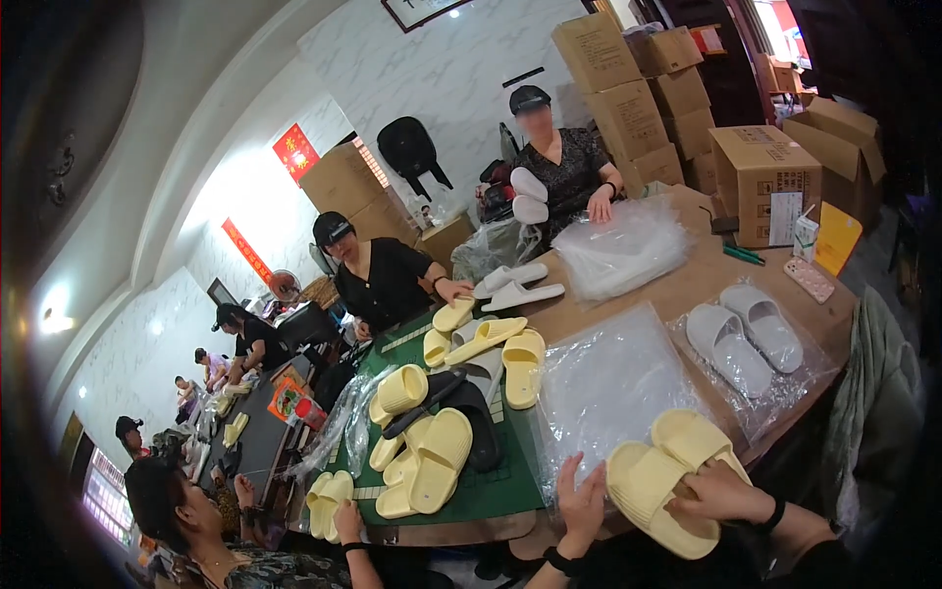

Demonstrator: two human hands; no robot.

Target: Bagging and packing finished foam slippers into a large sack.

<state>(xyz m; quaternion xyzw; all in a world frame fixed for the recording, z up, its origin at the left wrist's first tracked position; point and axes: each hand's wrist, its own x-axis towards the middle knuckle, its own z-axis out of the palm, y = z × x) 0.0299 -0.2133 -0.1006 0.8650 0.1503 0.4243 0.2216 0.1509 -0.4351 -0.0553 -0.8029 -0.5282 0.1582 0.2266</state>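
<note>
Head view, items listed from largest to smallest.

Long brown wooden table (687,285): runs from lower centre to upper right of the frame, with a green cutting mat (491,491) over its left part.

Stacked brown cardboard cartons (628,98): upper right, behind the table; one more carton (765,182) stands on the table's far end.

Co-workers: two seated people in dark tops at upper centre, a third at lower left, each handling slippers.

Clear plastic bags: a loose heap (618,245) at upper centre; a flat stack (603,383) just left of the person's hands.

Bagged pair of white foam slippers (746,334): right of centre, lying on the table.

Loose pale yellow foam slippers (442,452): scattered over the mat, with black ones among them.

Pair of pale yellow foam slide slippers (667,471): lower centre-right, above the table's near edge, the two lying one against the other.

Right hand (721,496): fingers curled over the near edge of the pair, holding it.

Left hand (581,506): spread flat, fingers up, resting on the edge of the flat bag stack, gripping nothing that can be seen.

Step judged in hand: the pair is gathered and a bag is being sought. The next move likely calls for peeling one bag off and opening its mouth.
</note>
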